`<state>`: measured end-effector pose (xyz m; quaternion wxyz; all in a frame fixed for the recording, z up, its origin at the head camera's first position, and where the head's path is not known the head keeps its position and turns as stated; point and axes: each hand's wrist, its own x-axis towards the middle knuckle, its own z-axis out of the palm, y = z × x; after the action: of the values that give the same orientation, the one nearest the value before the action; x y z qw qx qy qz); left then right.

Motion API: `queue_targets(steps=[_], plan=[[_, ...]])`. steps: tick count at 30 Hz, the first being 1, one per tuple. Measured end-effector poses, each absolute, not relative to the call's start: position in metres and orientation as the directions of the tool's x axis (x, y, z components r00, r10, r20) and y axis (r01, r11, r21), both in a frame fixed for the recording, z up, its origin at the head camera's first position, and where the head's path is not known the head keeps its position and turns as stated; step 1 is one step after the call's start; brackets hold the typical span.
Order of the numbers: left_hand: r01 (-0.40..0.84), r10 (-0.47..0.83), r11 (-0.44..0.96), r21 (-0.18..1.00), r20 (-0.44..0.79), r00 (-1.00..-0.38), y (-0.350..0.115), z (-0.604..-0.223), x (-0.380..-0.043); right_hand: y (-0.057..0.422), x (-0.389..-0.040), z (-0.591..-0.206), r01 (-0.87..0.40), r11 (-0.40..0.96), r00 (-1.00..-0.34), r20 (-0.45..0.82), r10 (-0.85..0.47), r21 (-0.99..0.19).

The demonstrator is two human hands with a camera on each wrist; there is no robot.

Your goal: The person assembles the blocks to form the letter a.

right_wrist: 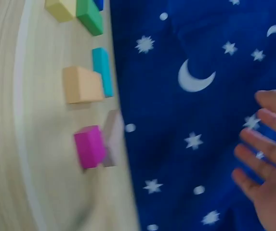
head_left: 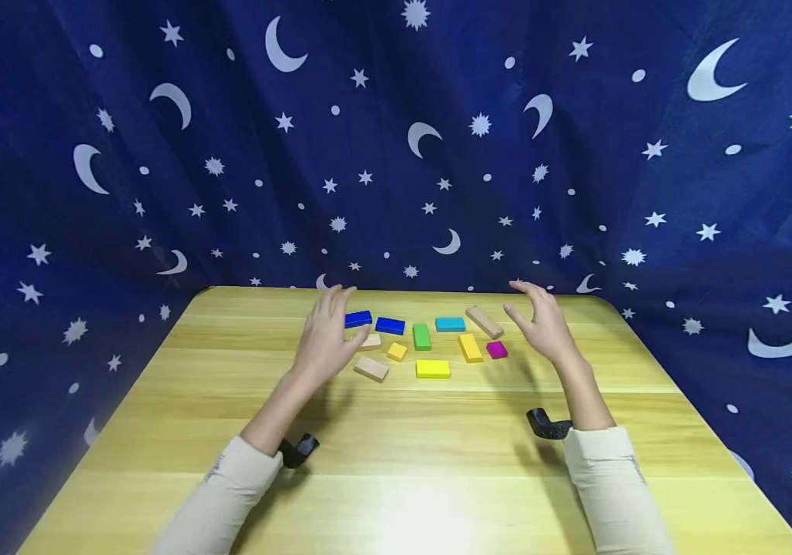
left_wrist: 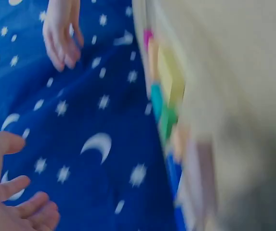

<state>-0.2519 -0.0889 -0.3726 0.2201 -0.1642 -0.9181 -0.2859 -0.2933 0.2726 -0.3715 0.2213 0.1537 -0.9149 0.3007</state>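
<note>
Several coloured wooden blocks lie spread on the table between my hands. My left hand (head_left: pixel 325 337), raised with fingers apart and holding nothing, overlaps the left end of the group. Nearest to it are a dark blue block (head_left: pixel 358 318), a pale wood block (head_left: pixel 371 342) and another plain wood block (head_left: pixel 371 368). My right hand (head_left: pixel 545 324) is also raised and holds nothing, its thumb apart from the fingers. Close to it lie a magenta block (head_left: pixel 497 350) and a long wood block (head_left: pixel 484 322). In the right wrist view its fingers (right_wrist: pixel 260 144) are spread before the cloth.
Mid-group lie a second blue block (head_left: pixel 390 326), a green block (head_left: pixel 421 337), a light blue block (head_left: pixel 450 324), a yellow block (head_left: pixel 433 369), an orange block (head_left: pixel 470 348) and a small orange block (head_left: pixel 397 351). A star-and-moon cloth (head_left: pixel 382 154) hangs behind the wooden table (head_left: pixel 396 439).
</note>
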Motion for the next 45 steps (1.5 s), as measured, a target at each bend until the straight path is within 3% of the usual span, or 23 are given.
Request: queue_targets(steps=[8,15,19,29,39,45], plan=[[0.587,0.218,0.495,0.64,0.562,-0.798,0.015,-0.418,-0.273,0.279,-0.327,-0.409,-0.498,0.432,-0.809,0.582,0.08,-0.752],[0.535,0.174,0.391,0.749,0.51,-0.842,0.069,-0.454,-0.291,0.269,-0.324,-0.423,-0.441,0.203,-0.847,0.48,0.226,-0.874],[0.47,0.157,0.391,0.791,0.446,-0.881,0.091,-0.47,-0.3,0.269,-0.323,-0.433,-0.394,0.169,-0.871,0.426,0.247,-0.904],[0.482,0.211,0.475,0.736,0.437,-0.875,0.123,-0.486,-0.309,0.281,-0.335,-0.483,-0.323,0.171,-0.902,0.358,0.241,-0.931],[0.483,0.24,0.694,0.535,0.461,-0.855,0.13,-0.49,-0.319,0.283,-0.345,-0.497,-0.226,0.326,-0.934,0.3,0.196,-0.918],[0.449,0.24,0.773,0.448,0.448,-0.861,0.134,-0.491,-0.325,0.275,-0.333,-0.479,-0.248,0.315,-0.937,0.31,0.163,-0.916]])
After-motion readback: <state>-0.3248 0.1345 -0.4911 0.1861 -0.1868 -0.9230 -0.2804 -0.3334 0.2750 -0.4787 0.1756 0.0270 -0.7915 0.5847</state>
